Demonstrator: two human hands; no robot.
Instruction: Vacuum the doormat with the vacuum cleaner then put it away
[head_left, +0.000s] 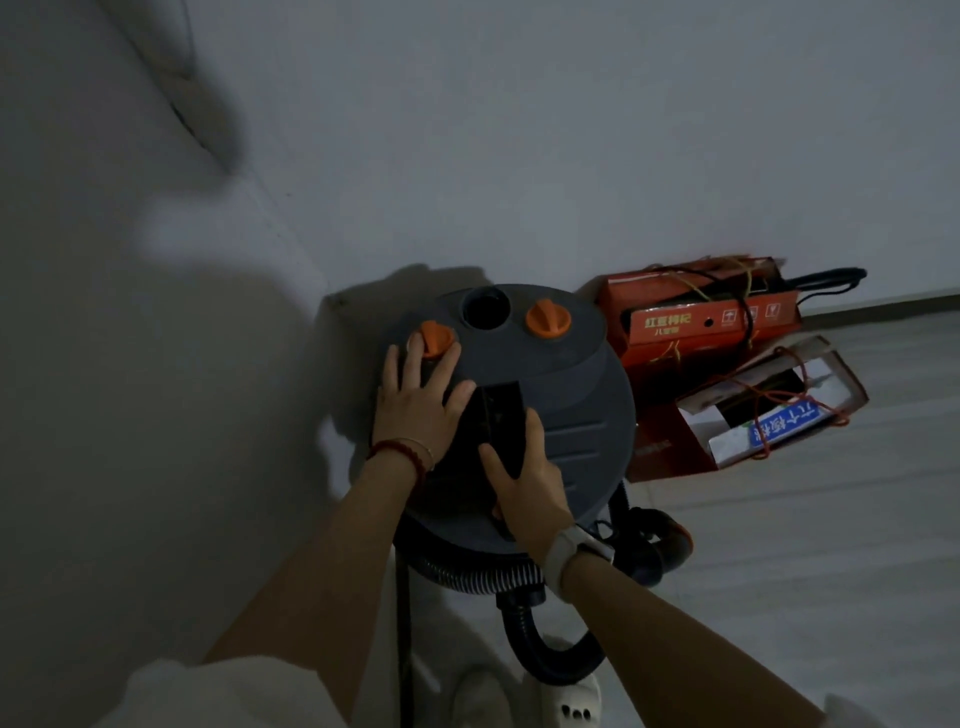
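A grey drum vacuum cleaner (571, 395) with two orange knobs (548, 319) and a round black port on its lid stands in a dim wall corner. My left hand (415, 400) lies flat on the lid with fingers spread, fingertips beside the left orange knob. My right hand (524, 483) grips the black carry handle (501, 421) on the lid. A black ribbed hose (545, 654) loops around the base and down toward my feet. No doormat is in view.
Orange gift boxes and a paper bag (727, 364) with cords stand against the wall right of the vacuum. White walls close in at left and behind. A light slipper (566, 701) shows at the bottom. Pale floor stretches to the right.
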